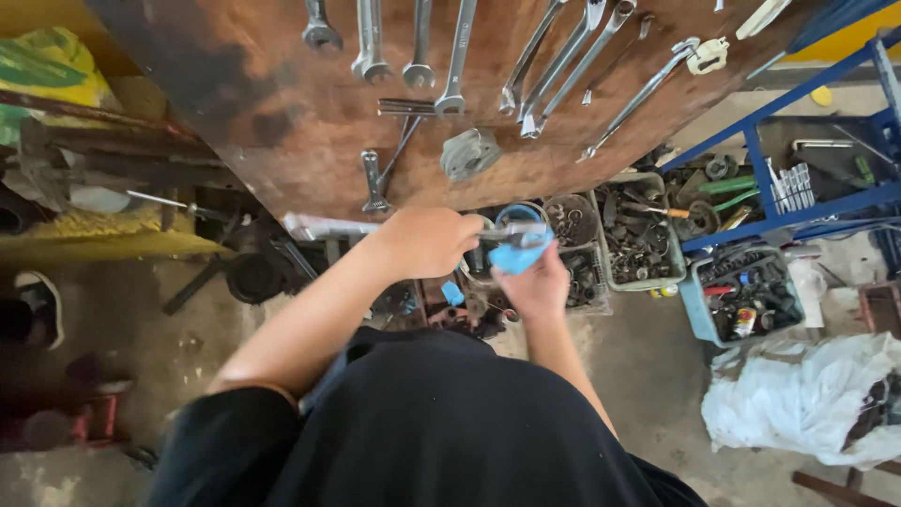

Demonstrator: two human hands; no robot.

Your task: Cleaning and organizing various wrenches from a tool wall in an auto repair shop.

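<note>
My left hand [430, 241] is closed around the handle end of a metal tool [511, 231] that points right. My right hand [537, 284] grips a blue cloth [519, 255] pressed against that tool's shaft. Both hands meet in front of a brown wooden tool board [282, 103]. Several wrenches [455, 56] hang on the board above my hands. A round grey metal part [469, 153] hangs just above my left hand.
Grey bins of nuts and small metal parts [638, 235] sit below the board to the right. A blue metal rack [798, 169] with tools stands at the far right. A white sack [807, 399] lies on the concrete floor. Dark machine parts [249, 277] lie at left.
</note>
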